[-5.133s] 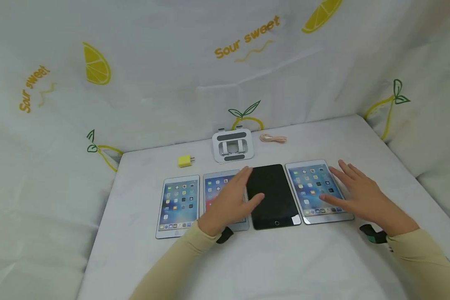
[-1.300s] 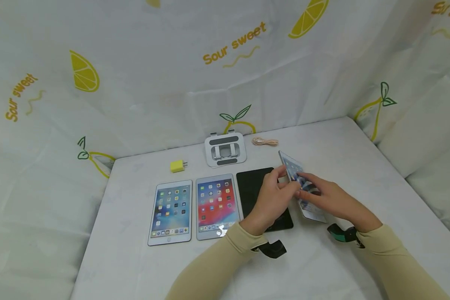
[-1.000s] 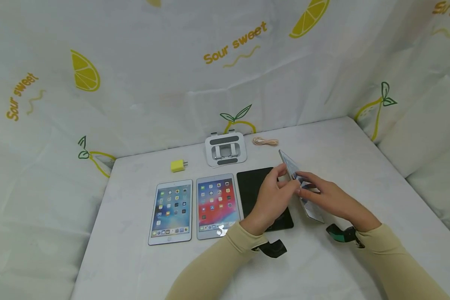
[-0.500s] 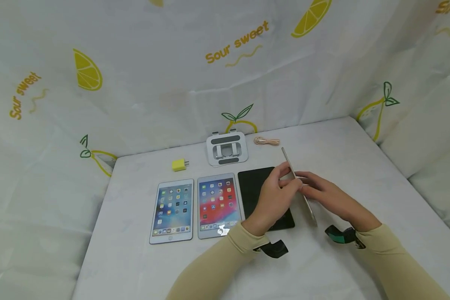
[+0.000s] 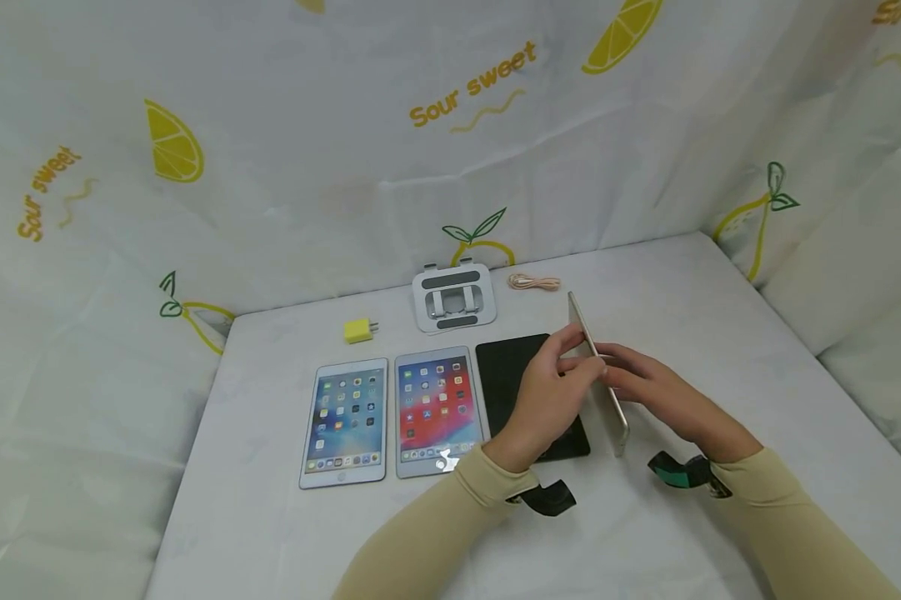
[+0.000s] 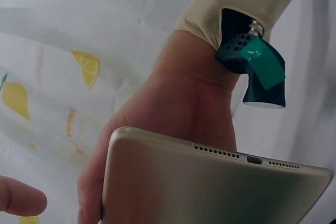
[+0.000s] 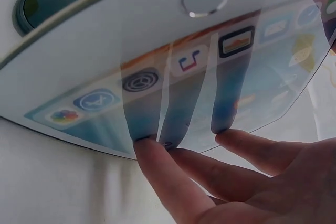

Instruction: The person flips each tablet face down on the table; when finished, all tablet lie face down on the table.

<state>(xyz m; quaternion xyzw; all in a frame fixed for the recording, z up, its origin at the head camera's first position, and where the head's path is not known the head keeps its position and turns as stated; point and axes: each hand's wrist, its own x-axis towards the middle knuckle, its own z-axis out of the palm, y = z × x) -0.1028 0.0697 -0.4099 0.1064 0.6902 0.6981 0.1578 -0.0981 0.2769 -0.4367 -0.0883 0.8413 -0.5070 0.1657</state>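
A gold-backed, white-fronted metal and glass tablet stands steeply on its long side, right of the middle of the white cloth-covered table, lifted upright for handling, it seems. The left hand pinches its upper long edge; the right hand sets slightly spread fingertips against the lit screen. Whether its lower edge touches the cloth cannot be told. Just left lies a flat black slab-shaped tablet, partly under the left hand. The next move probably calls for a firm left pinch and light right support, whichever way the tablet is tilted.
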